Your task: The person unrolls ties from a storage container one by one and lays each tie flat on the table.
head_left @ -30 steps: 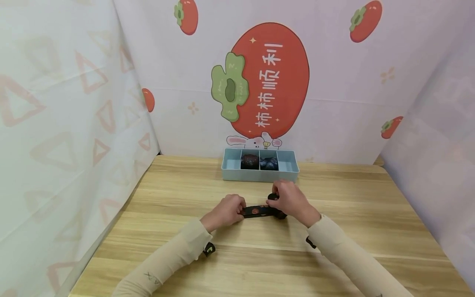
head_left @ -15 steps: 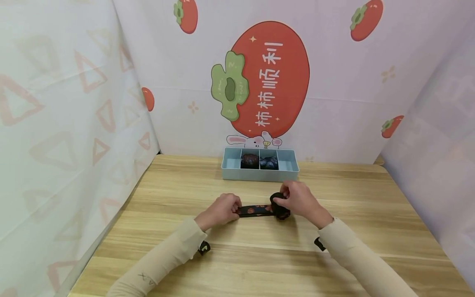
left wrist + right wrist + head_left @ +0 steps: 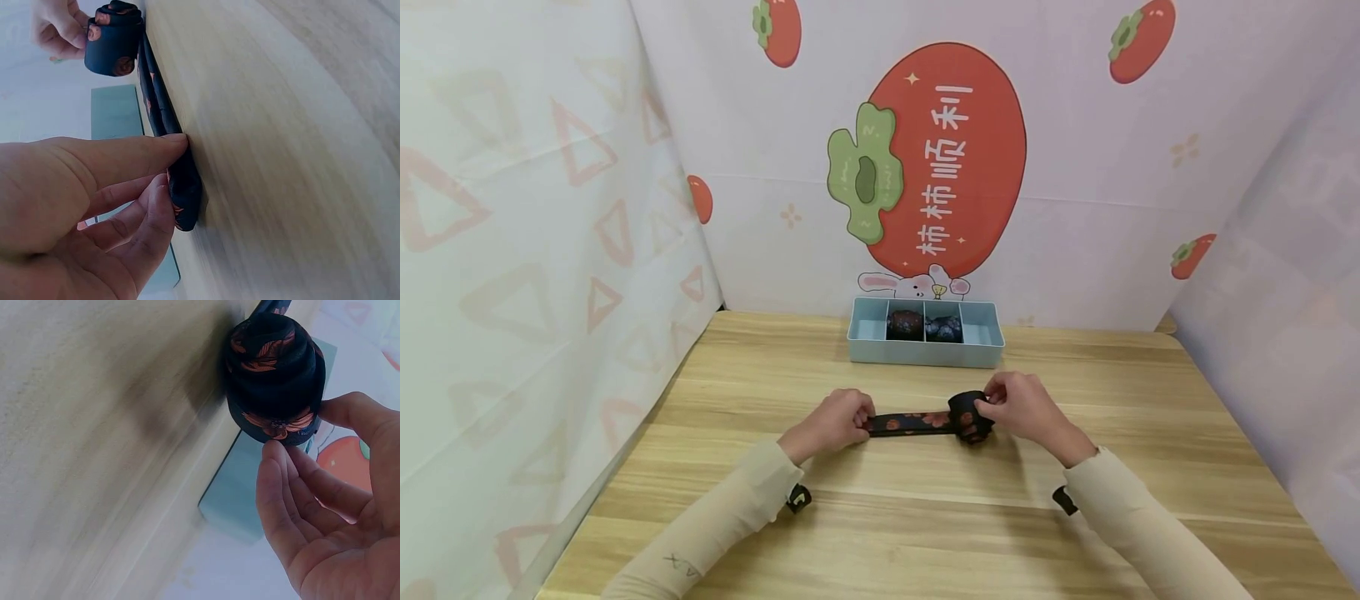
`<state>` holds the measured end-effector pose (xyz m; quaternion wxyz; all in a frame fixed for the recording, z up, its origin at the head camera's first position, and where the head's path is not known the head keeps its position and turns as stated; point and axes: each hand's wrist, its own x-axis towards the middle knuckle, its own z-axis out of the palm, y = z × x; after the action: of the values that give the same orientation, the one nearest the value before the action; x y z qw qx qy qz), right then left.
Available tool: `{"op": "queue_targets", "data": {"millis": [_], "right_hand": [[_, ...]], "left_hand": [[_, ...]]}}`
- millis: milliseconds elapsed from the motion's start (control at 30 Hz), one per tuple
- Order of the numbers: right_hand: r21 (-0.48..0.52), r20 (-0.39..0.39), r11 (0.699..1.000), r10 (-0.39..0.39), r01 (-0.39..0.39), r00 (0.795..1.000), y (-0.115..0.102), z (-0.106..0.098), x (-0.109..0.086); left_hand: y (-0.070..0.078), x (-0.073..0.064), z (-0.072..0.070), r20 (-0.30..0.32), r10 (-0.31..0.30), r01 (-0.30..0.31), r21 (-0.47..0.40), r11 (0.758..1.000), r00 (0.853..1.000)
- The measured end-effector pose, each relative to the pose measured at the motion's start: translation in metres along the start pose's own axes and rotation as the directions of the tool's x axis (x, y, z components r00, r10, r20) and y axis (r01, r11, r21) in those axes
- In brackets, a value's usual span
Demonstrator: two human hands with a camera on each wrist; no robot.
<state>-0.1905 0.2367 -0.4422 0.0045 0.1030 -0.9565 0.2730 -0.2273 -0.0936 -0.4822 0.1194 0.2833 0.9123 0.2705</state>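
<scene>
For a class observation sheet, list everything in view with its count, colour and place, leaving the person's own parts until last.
Wood-grain table: one, light brown, below everything
Rectangular four-compartment box: one, pale blue, table's far side
Dark reddish rolled bundle: one, box's second compartment from left
Dark bluish rolled bundle: one, third compartment
Long flower-patterned cloth strip, partly rolled: one, blackish with orange-red, before the box
Persimmon-printed hanging cloth: one, whitish with red and green, behind the table
Triangle-printed hanging cloth: one, whitish with faded red, left side
Black wrist straps: two, one by each wrist
Long sleeves: two, beige, on both arms
Left hand: one, bare, pinching the strip's flat end
Right hand: one, bare, holding the rolled end
</scene>
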Motion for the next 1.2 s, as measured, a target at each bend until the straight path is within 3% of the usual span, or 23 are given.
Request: {"op": "queue_targets", "data": {"millis": [400, 700, 967, 1200], "right_hand": [[-0.097, 0.035, 0.993, -0.063, 0.066, 0.997, -0.008, -0.007, 0.006], [-0.063, 0.049, 0.981, -0.18, 0.183, 0.982, -0.021, 0.003, 0.018], [-0.125, 0.021, 0.984, -0.126, 0.127, 0.992, -0.015, 0.011, 0.017], [-0.13, 0.011, 0.989, -0.072, 0.073, 0.997, -0.01, 0.005, 0.012]], "left_hand": [[0.002, -0.003, -0.002, 0.0, 0.016, -0.016, -0.002, 1.0, 1.0], [0.001, -0.006, -0.005, -0.006, 0.001, -0.001, -0.01, 1.0, 1.0], [0.0, -0.008, -0.007, -0.027, 0.001, -0.001, -0.001, 1.0, 1.0], [-0.001, -0.008, -0.009, -0.022, 0.0, 0.0, -0.011, 1.0, 1.0]]}}
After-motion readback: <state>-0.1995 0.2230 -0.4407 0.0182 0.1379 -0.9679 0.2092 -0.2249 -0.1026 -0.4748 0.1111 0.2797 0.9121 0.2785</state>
